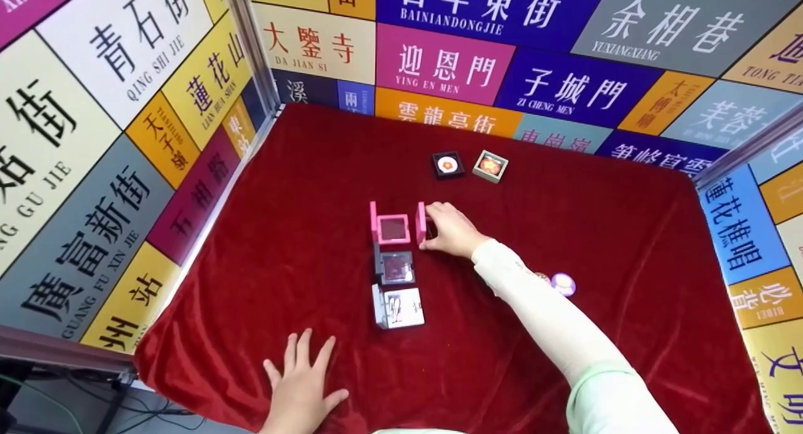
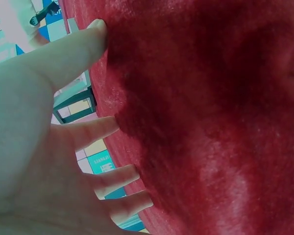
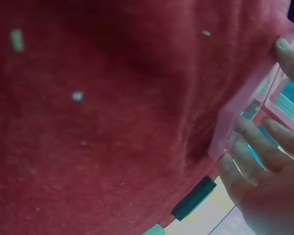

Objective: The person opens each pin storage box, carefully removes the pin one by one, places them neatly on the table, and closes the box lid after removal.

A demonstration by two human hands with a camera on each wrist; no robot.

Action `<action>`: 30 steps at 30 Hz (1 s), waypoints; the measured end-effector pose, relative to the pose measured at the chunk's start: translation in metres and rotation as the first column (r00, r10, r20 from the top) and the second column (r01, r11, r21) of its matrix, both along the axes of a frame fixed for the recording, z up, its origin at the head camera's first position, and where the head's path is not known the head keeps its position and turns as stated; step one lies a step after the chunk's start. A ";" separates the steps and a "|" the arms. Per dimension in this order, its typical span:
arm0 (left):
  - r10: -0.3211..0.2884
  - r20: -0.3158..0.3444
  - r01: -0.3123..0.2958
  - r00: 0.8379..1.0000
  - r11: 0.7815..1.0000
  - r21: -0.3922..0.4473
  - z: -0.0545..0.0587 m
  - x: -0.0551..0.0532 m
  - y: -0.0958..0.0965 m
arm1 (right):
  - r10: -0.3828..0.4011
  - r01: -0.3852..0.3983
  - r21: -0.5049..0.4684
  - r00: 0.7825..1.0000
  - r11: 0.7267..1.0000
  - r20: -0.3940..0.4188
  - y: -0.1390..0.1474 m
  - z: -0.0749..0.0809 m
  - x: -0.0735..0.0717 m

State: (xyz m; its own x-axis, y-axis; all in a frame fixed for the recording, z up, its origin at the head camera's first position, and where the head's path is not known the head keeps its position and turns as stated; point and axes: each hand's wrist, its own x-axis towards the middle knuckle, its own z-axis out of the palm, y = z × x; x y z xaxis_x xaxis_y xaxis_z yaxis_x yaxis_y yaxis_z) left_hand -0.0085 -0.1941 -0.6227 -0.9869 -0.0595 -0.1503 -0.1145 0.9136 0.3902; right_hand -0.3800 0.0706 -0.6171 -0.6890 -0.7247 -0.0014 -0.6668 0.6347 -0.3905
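Note:
In the head view my right hand (image 1: 450, 230) holds a pink square frame (image 1: 421, 224) on edge, thumb at the near end and fingers at the far end. The right wrist view shows this pink frame (image 3: 230, 117) on the red cloth, with my fingers (image 3: 252, 147) along it. Just left of it, a second pink frame (image 1: 394, 229) lies flat, an upright pink panel (image 1: 374, 222) at its left side. Nearer me are a dark square case (image 1: 398, 268) and a white one (image 1: 404, 307), each with a raised left panel. My left hand (image 1: 301, 387) rests on the cloth, fingers spread.
Toward the back are a small black box (image 1: 447, 164) and a pale box (image 1: 491, 165), both with a flower-like picture on top. A purple and white disc (image 1: 563, 285) lies right of my forearm. Sign-covered panels (image 1: 445, 64) wall in the red cloth (image 1: 301, 233).

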 end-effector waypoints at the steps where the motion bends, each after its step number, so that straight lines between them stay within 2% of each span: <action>1: 0.004 0.002 -0.004 1.000 1.000 0.001 -0.001 0.001 0.000 | 0.012 -0.012 -0.001 1.000 1.000 -0.001 0.000 -0.001 0.000; 5: 0.012 -0.005 -0.012 1.000 1.000 0.000 -0.004 0.002 -0.002 | 0.043 -0.041 -0.037 0.998 0.998 0.051 0.005 0.002 -0.005; 8: 0.014 -0.010 -0.014 1.000 1.000 0.004 -0.005 0.002 -0.003 | 0.001 0.015 -0.131 0.993 0.991 0.119 0.014 0.006 -0.015; 10: 0.018 -0.006 -0.018 1.000 1.000 0.007 -0.006 0.002 -0.003 | -0.044 0.084 -0.226 0.983 0.971 0.178 0.021 0.007 -0.024; 13: 0.022 -0.006 -0.022 1.000 1.000 0.014 -0.008 0.002 -0.003 | -0.089 0.180 -0.346 0.960 0.921 0.264 0.030 0.008 -0.039; 16: 0.021 -0.010 -0.021 1.000 1.000 0.016 -0.010 0.002 -0.002 | -0.117 0.232 -0.397 0.949 0.888 0.294 0.036 0.005 -0.052; 18: 0.018 -0.014 -0.018 1.000 1.000 0.016 -0.011 0.003 -0.001 | -0.145 0.252 -0.405 0.950 0.879 0.277 0.039 0.003 -0.060; 21: 0.015 -0.022 -0.015 1.000 1.000 0.012 -0.012 0.004 -0.001 | -0.195 0.255 -0.389 0.963 0.885 0.187 0.039 0.002 -0.076; 26: 0.021 -0.039 -0.020 0.999 1.000 0.010 -0.013 0.003 -0.002 | -0.225 0.214 -0.259 0.974 0.942 -0.013 0.030 0.009 -0.109; 28: 0.024 -0.041 -0.023 0.999 1.000 0.014 -0.014 0.004 -0.003 | -0.222 0.209 -0.193 0.974 0.959 -0.049 0.025 0.013 -0.121; 30: 0.025 -0.035 -0.025 0.999 0.999 0.022 -0.015 0.004 -0.003 | -0.204 0.196 -0.135 0.978 0.971 -0.053 0.019 0.015 -0.130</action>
State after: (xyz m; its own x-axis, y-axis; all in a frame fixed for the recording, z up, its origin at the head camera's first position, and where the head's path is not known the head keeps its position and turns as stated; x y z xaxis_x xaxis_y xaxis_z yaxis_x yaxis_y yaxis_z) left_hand -0.0041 -0.1969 -0.6380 -0.9898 -0.0813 -0.1166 -0.1228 0.9020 0.4140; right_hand -0.5103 0.0893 -0.6021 -0.8154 -0.5636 0.1324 -0.5584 0.7052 -0.4368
